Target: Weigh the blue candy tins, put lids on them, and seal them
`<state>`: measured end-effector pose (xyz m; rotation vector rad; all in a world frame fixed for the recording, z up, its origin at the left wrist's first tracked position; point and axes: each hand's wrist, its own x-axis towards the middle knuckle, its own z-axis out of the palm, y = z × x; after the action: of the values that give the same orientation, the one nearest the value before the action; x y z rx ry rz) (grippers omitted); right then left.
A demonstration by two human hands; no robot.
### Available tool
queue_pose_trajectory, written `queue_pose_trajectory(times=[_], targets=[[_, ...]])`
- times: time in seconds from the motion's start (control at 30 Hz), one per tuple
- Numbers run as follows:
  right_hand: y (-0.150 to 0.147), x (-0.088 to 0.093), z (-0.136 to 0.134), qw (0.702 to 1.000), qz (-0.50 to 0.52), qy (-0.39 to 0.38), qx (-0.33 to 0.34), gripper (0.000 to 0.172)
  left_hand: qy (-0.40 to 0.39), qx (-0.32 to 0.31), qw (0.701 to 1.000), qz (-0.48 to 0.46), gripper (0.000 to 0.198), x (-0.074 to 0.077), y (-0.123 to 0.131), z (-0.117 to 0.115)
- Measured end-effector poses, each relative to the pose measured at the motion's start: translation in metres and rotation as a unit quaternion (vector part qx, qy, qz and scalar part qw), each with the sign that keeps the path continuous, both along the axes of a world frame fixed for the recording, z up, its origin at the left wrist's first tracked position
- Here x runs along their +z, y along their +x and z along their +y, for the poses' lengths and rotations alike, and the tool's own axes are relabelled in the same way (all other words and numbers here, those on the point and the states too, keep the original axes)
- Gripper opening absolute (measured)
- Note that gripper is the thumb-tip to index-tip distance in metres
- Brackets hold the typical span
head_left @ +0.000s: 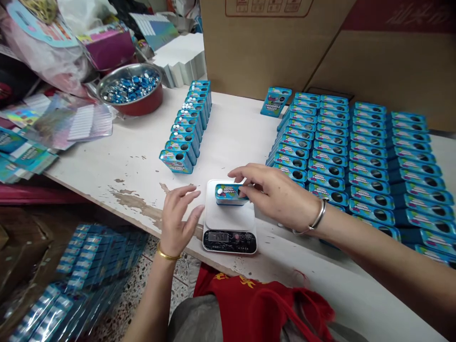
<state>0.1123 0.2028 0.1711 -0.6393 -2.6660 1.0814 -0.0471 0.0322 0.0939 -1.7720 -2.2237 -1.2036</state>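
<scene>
A blue candy tin (230, 194) with a round hole in its top is over the plate of a white digital scale (230, 219). One small white candy (220, 191) rests on the tin's left end. My right hand (272, 192) has its thumb and fingers around the tin's right end, partly covering the hole. Left of the scale, my left hand (181, 221) is open and holds nothing, thumb and fingers apart. The scale's lit display (218, 237) shows digits that look like 1460. Whether the tin's base touches the plate I cannot tell.
Beyond the scale stands a row of tins (185, 130), several with white candies on top. Many holed tins (333, 156) fill the right side. One tin (275, 101) leans near a large carton (256, 52). A metal bowl (130, 108) of shiny blue-and-silver pieces sits back left.
</scene>
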Motion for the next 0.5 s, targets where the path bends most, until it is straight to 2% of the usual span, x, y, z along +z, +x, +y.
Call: queue_pose_trajectory(times=[0.07, 0.17, 0.33, 0.43, 0.5], targets=[[0.002, -0.005, -0.003, 0.998, 0.057, -0.023, -0.016, 0.029, -0.007, -0.034, 0.998, 0.050, 0.036, 0.006, 0.009, 0.007], [0.007, -0.017, -0.011, 0.988, 0.138, -0.035, -0.059, 0.028, -0.022, -0.066, 0.993, 0.096, 0.045, 0.006, 0.021, 0.017], [0.009, -0.037, -0.019, 0.978, 0.190, -0.038, -0.071, 0.038, -0.044, -0.080, 0.989, 0.119, 0.045, 0.001, 0.040, 0.029], [0.011, -0.033, -0.018, 0.975, 0.208, -0.022, -0.076, 0.039, -0.033, -0.085, 0.989, 0.113, 0.041, 0.003, 0.046, 0.037], [0.019, -0.023, -0.016, 0.969, 0.219, -0.007, -0.111, 0.035, -0.025, -0.079, 0.990, 0.118, 0.040, 0.005, 0.047, 0.042]])
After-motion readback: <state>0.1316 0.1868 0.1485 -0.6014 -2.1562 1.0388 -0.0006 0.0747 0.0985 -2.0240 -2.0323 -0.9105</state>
